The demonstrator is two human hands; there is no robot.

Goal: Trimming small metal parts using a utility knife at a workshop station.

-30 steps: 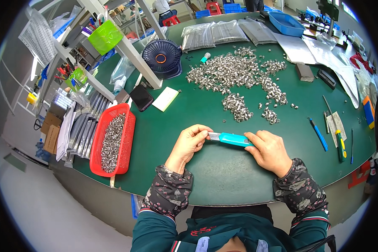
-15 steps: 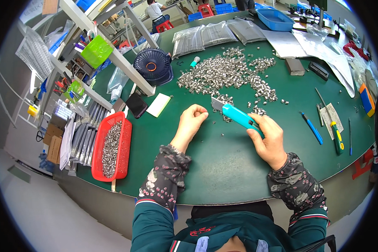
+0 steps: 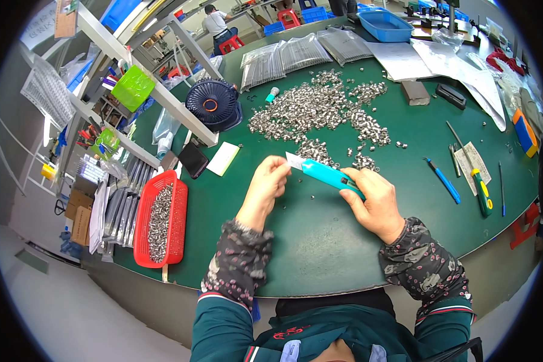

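A teal utility knife (image 3: 327, 175) with its pale blade pushed out is held just above the green table (image 3: 320, 241), a little in front of the person's chest and short of the heap of small metal parts (image 3: 320, 108). The right hand (image 3: 374, 205) is wrapped around the knife's handle end, fingers curled over it and the thumb lying along the top. The left hand (image 3: 266, 187) is drawn up at the blade tip, fingers bunched together and pinching at the blade or at something tiny against it; from here I cannot tell which. Both forearms wear dark flowered sleeve covers over a green jacket. Beyond the knife the silvery parts spread in a loose scatter across the middle of the table, with a small teal cap (image 3: 272, 95) at their far left edge. Left of the hands lie a black phone (image 3: 193, 160) and a pale card (image 3: 222, 158), side by side, and farther left a red basket (image 3: 160, 220) full of the same metal parts sits near the table's edge. A dark round fan (image 3: 212, 104) stands behind the phone. On the right side lie a blue pen (image 3: 444, 181), a green-handled screwdriver (image 3: 473, 175) and a slip of paper (image 3: 472, 161), well apart from the hands. Clear bags of parts (image 3: 295, 57) and a blue tray (image 3: 385, 25) line the far edge.
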